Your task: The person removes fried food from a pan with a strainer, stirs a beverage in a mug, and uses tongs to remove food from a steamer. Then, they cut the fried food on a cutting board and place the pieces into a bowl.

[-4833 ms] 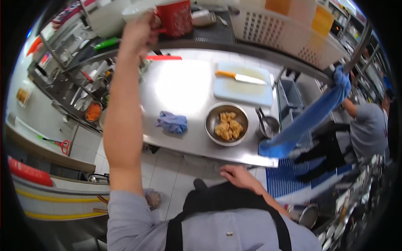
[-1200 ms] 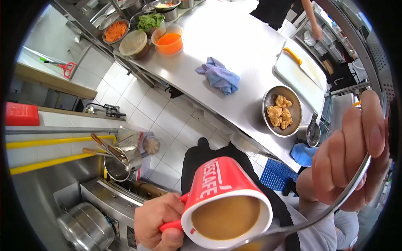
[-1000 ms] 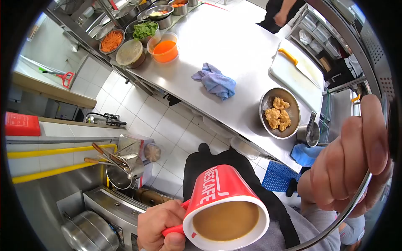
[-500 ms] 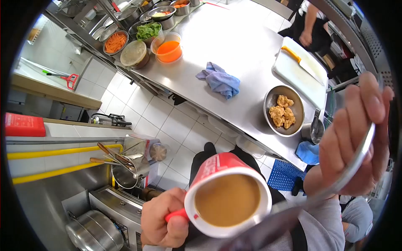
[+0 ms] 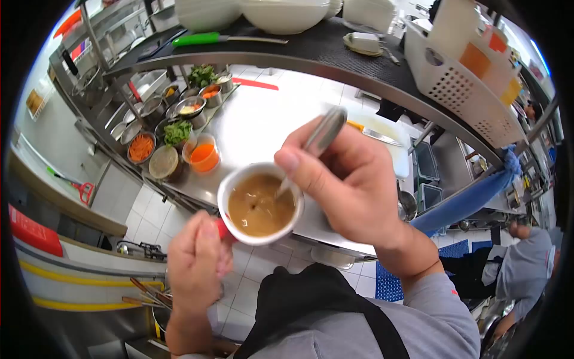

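Note:
My left hand (image 5: 194,254) is closed round the red handle of a white-rimmed mug (image 5: 225,230). Milky brown liquid (image 5: 258,206) fills much of the mug, and its surface is rippled. In my right hand (image 5: 350,182) a metal spoon (image 5: 326,130) is pinched between thumb and fingers. The spoon slants down over the mug's right side, and its lower end is in the liquid, out of sight. The mug is held up in front of the steel worktop, nearly upright.
Beyond the mug, a steel worktop (image 5: 263,119) bears tubs of carrot strips (image 5: 140,147), leaves (image 5: 177,132) and orange liquid (image 5: 204,157). A knife (image 5: 381,137) lies on a white board. Overhead runs a shelf (image 5: 299,58) with bowls and a white basket (image 5: 457,96). Another person (image 5: 517,266) is at right.
The spoon, raised near my face before, now dips into the mug. My right hand has moved left to the mug. My view has tilted up, bringing the shelf into sight.

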Demonstrator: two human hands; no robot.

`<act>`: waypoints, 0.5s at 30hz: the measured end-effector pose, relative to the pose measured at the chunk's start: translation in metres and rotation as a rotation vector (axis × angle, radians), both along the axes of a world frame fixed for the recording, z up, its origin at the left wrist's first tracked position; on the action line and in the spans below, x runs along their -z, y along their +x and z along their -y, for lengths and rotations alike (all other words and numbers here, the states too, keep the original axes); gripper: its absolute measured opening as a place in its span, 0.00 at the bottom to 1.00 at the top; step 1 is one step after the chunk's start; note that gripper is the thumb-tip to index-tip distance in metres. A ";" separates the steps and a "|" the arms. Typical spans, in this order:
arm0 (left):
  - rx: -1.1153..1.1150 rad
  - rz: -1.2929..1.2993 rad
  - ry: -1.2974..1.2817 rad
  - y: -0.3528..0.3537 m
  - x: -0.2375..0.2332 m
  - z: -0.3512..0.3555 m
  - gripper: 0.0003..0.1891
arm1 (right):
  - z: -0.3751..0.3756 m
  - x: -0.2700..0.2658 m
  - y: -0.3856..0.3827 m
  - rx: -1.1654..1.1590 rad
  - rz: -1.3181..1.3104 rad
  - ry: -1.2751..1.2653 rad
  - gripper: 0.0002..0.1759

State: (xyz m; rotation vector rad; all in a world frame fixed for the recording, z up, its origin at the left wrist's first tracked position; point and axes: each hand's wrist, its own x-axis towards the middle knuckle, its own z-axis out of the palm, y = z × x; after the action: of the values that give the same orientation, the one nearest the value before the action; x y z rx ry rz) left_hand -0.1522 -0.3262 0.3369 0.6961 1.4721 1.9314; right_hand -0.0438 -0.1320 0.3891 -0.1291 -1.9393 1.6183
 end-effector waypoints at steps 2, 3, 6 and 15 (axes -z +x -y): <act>0.027 -0.007 -0.030 -0.012 -0.021 -0.017 0.15 | -0.008 -0.009 0.004 -0.005 -0.121 -0.058 0.11; 0.051 -0.028 -0.003 -0.019 -0.032 -0.027 0.15 | -0.014 -0.013 0.009 0.073 -0.145 -0.027 0.16; 0.111 -0.042 0.040 -0.034 -0.065 -0.065 0.16 | -0.025 -0.011 0.035 0.222 -0.239 -0.066 0.19; 0.224 -0.215 0.172 -0.068 -0.124 -0.194 0.17 | -0.034 0.076 0.121 0.422 -0.048 -0.212 0.20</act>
State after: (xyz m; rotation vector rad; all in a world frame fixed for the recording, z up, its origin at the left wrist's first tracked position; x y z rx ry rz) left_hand -0.2201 -0.1323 0.4613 1.1269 1.2955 1.8688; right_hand 0.0773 -0.0978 0.3131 -0.5418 -1.5678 1.5150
